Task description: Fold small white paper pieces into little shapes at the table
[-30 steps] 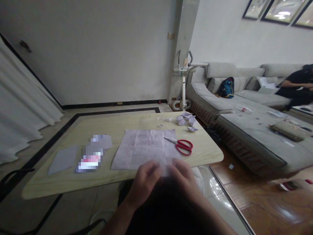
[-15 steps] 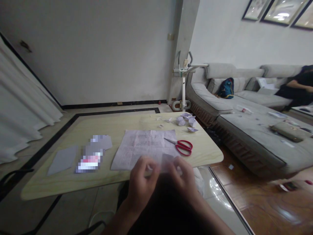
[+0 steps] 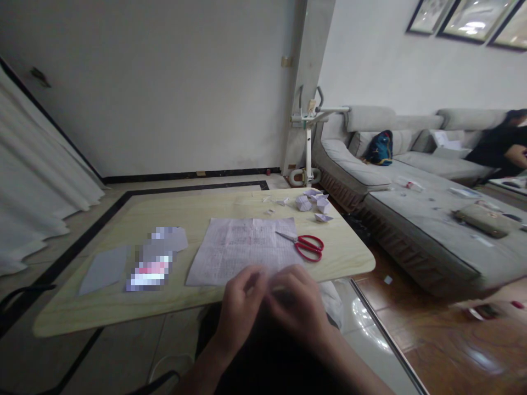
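Observation:
My left hand (image 3: 244, 299) is closed, thumb against fingers, at the near edge of the table. Beside it my right hand (image 3: 300, 299), slightly blurred, is also closed, and the fingertips of both nearly meet. Between them they pinch a small piece of paper (image 3: 272, 270), mostly hidden by the fingers. Just beyond lies a large creased printed sheet (image 3: 242, 241). Red-handled scissors (image 3: 304, 245) rest partly on its right side with the blades pointing left. Several folded paper shapes (image 3: 304, 203) stand at the far right of the table.
On the left of the pale wooden table (image 3: 102, 312) lie a blank paper sheet (image 3: 102, 270) and a pixelated item (image 3: 152, 269). Small paper scraps (image 3: 270, 211) are near the far edge. A grey sofa (image 3: 411, 219) stands at right, where a person (image 3: 502, 142) in dark clothes sits.
My hands have drawn closer together, the right one moving left and turning inward. The piece of paper, clearly visible between them before, is now mostly covered. The person on the sofa has shifted.

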A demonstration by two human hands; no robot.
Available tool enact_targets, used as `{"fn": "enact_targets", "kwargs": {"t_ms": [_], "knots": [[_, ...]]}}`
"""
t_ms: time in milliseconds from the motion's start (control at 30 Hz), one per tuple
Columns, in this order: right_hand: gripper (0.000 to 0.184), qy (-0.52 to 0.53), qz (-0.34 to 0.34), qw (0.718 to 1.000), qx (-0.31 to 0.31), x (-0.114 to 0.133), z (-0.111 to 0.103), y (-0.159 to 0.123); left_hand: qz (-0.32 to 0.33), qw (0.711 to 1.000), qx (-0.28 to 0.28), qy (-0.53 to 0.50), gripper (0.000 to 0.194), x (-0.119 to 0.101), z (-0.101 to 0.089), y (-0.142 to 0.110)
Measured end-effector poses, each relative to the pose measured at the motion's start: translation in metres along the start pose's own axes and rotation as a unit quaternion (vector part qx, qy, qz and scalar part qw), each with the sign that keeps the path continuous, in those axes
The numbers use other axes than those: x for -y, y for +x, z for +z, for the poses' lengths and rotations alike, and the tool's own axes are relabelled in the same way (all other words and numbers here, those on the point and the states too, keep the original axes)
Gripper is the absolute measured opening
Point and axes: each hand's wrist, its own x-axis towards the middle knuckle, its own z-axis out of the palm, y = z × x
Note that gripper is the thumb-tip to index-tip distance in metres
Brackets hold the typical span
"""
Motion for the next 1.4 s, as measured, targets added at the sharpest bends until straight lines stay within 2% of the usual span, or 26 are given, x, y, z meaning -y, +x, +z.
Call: {"fn": "enact_targets", "kwargs": {"t_ms": [133, 267, 367, 500, 633, 867, 1200, 1400], "knots": [[0.004, 0.079, 0.119, 0.989, -0.034, 0.005, -0.009, 0.005, 0.034, 0.999, -0.005, -0.002, 0.017, 0.001, -0.004, -0.001], [0.013, 0.131, 0.209, 0.969, 0.017, 0.006, -0.012, 0.009, 0.062, 0.998, 0.018, 0.01, 0.015, 0.0, -0.004, -0.005], [0.016, 0.149, 0.246, 0.958, 0.023, 0.007, -0.012, 0.01, 0.09, 0.995, 0.03, 0.025, 0.014, -0.001, -0.003, -0.006], [0.016, 0.167, 0.262, 0.95, 0.027, 0.009, -0.014, 0.011, 0.138, 0.988, 0.04, 0.049, 0.015, 0.0, -0.006, -0.006], [0.016, 0.166, 0.25, 0.954, 0.027, 0.01, -0.017, 0.013, 0.169, 0.981, 0.056, 0.076, 0.018, 0.002, -0.008, -0.007], [0.017, 0.153, 0.22, 0.963, 0.027, 0.013, -0.02, 0.014, 0.163, 0.981, 0.053, 0.096, 0.018, -0.001, -0.01, -0.007], [0.017, 0.189, 0.248, 0.95, 0.02, 0.011, -0.02, 0.013, 0.186, 0.975, 0.073, 0.097, 0.019, -0.001, -0.011, -0.008], [0.016, 0.196, 0.247, 0.949, -0.002, 0.01, -0.019, 0.01, 0.235, 0.959, 0.097, 0.123, 0.024, -0.002, -0.013, -0.009]]}}
